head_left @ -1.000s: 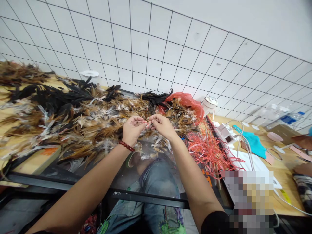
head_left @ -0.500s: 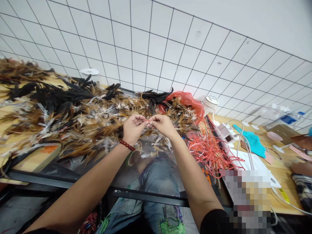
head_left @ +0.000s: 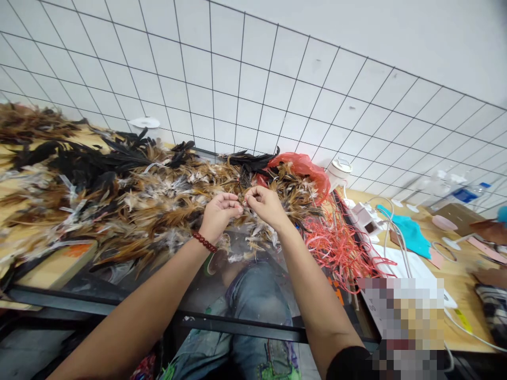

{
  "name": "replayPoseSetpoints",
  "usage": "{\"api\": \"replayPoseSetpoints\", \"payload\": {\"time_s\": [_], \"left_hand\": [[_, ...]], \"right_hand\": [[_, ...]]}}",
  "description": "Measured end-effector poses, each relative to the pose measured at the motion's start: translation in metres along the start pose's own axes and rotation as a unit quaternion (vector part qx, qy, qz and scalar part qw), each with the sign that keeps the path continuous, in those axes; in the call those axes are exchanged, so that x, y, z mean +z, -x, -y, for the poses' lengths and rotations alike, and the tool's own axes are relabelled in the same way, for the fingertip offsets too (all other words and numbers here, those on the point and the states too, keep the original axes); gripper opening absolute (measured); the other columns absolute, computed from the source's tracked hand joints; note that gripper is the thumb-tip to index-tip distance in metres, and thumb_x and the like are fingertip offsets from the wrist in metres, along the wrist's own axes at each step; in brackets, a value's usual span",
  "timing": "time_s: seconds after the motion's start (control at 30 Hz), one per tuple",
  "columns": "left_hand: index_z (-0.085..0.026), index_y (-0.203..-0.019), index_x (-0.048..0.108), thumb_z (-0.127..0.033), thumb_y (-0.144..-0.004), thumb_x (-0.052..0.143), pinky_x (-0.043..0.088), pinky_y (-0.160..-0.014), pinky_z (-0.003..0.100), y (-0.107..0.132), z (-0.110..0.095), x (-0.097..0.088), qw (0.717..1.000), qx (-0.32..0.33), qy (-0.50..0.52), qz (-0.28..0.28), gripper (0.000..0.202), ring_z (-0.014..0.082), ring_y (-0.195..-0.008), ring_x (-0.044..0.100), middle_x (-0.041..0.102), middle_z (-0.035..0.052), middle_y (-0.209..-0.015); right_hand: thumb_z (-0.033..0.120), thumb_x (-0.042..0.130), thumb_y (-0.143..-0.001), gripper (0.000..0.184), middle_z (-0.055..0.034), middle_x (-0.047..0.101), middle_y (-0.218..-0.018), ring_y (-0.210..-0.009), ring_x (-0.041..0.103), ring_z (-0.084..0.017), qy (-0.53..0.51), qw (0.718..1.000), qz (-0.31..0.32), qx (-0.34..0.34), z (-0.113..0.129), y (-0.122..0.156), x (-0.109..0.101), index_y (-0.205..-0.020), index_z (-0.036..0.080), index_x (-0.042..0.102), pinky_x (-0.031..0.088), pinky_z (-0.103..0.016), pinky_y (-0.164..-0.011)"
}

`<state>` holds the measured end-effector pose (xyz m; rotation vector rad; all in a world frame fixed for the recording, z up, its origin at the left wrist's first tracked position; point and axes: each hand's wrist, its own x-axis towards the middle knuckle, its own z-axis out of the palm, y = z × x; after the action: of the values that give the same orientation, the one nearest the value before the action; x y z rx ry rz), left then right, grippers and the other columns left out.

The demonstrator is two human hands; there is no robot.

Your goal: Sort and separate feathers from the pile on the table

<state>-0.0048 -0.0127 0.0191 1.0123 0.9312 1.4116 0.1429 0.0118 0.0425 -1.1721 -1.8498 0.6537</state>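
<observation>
Together, left hand [head_left: 219, 212] and right hand [head_left: 266, 205] pinch a feather [head_left: 243, 201] over the glass table [head_left: 237, 323], gridded wall [head_left: 277, 79] behind.

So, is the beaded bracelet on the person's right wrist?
No, the dark red beaded bracelet sits on the wrist of the left hand, while the right hand has a bare wrist.

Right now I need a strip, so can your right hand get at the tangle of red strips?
Probably yes: the red strips lie uncovered just right of the right hand, nothing between. Its fingers are pinched shut, though, against the left hand.
</observation>
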Motion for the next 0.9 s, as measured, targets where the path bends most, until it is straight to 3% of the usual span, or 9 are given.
{"api": "replayPoseSetpoints", "payload": {"time_s": [0.2,0.33,0.4,0.57,0.67,0.77,0.83,0.9], "left_hand": [[-0.016,-0.081,0.057,-0.004,-0.050,0.076,0.048,-0.054,0.025,-0.005,-0.004,-0.009,0.985,-0.143,0.064,0.067,0.038,0.0126,-0.052,0.059,0.064,-0.0006,-0.060],[-0.012,-0.083,0.067,-0.024,-0.069,0.074,0.054,-0.067,0.029,-0.007,-0.003,-0.011,0.941,-0.257,0.177,0.129,0.020,0.0176,-0.071,0.067,0.071,0.0116,-0.079],[-0.012,-0.081,0.069,-0.034,-0.075,0.071,0.055,-0.066,0.030,-0.006,-0.002,-0.010,0.928,-0.281,0.196,0.143,0.023,0.0183,-0.071,0.067,0.071,0.0135,-0.080],[-0.014,-0.076,0.068,-0.021,-0.071,0.077,0.051,-0.056,0.021,-0.003,-0.002,-0.008,0.948,-0.224,0.197,0.112,0.012,0.0111,-0.061,0.061,0.066,0.0048,-0.069],[-0.012,-0.076,0.069,-0.021,-0.068,0.079,0.052,-0.059,0.020,-0.002,-0.002,-0.007,0.955,-0.193,0.202,0.095,0.015,0.0093,-0.060,0.060,0.064,0.0034,-0.068],[-0.011,-0.079,0.071,-0.023,-0.066,0.080,0.052,-0.061,0.021,-0.002,-0.003,-0.007,0.971,-0.150,0.180,0.054,0.020,0.0102,-0.063,0.060,0.065,0.0035,-0.068],[-0.012,-0.077,0.071,-0.026,-0.063,0.082,0.051,-0.062,0.023,-0.003,-0.002,-0.007,0.979,-0.122,0.163,0.022,0.023,0.0114,-0.066,0.061,0.066,0.0041,-0.069],[-0.013,-0.075,0.071,-0.030,-0.062,0.083,0.051,-0.063,0.024,-0.003,0.000,-0.007,0.987,-0.094,0.130,-0.004,0.024,0.0127,-0.067,0.061,0.067,0.0043,-0.070]], "right_hand": [[0.022,0.053,-0.082,0.010,-0.0003,0.064,-0.077,-0.073,0.057,-0.012,0.018,0.999,-0.009,-0.038,0.001,0.000,0.001,-0.078,0.017,0.061,0.045,-0.024,-0.072],[0.023,0.049,-0.087,0.012,-0.0034,0.065,-0.084,-0.081,0.059,-0.014,0.041,0.993,-0.041,-0.105,0.004,0.002,-0.001,-0.083,0.019,0.060,0.046,-0.027,-0.079],[0.022,0.048,-0.089,0.013,-0.0055,0.064,-0.087,-0.085,0.059,-0.015,0.067,0.985,-0.044,-0.150,0.006,0.003,-0.003,-0.085,0.019,0.059,0.046,-0.028,-0.082],[0.018,0.042,-0.092,0.017,-0.0077,0.064,-0.098,-0.099,0.060,-0.016,0.082,0.977,0.015,-0.198,0.008,0.007,-0.001,-0.093,0.020,0.059,0.046,-0.030,-0.091],[0.017,0.045,-0.090,0.022,-0.0100,0.061,-0.117,-0.109,0.058,-0.017,0.042,0.981,-0.004,-0.187,0.009,0.007,0.001,-0.107,0.021,0.059,0.046,-0.032,-0.096],[0.019,0.050,-0.087,0.037,-0.0145,0.047,-0.136,-0.099,0.062,-0.017,-0.028,0.989,-0.081,-0.124,0.008,0.005,0.001,-0.124,0.021,0.051,0.051,-0.033,-0.090],[0.021,0.053,-0.084,0.039,-0.0149,0.052,-0.130,-0.085,0.063,-0.015,-0.065,0.990,-0.112,-0.055,0.007,0.003,0.001,-0.123,0.019,0.052,0.053,-0.031,-0.081],[0.024,0.058,-0.081,0.032,-0.0099,0.061,-0.110,-0.076,0.060,-0.013,-0.078,0.992,-0.093,0.017,0.004,0.002,0.001,-0.112,0.018,0.059,0.052,-0.029,-0.074]]}}
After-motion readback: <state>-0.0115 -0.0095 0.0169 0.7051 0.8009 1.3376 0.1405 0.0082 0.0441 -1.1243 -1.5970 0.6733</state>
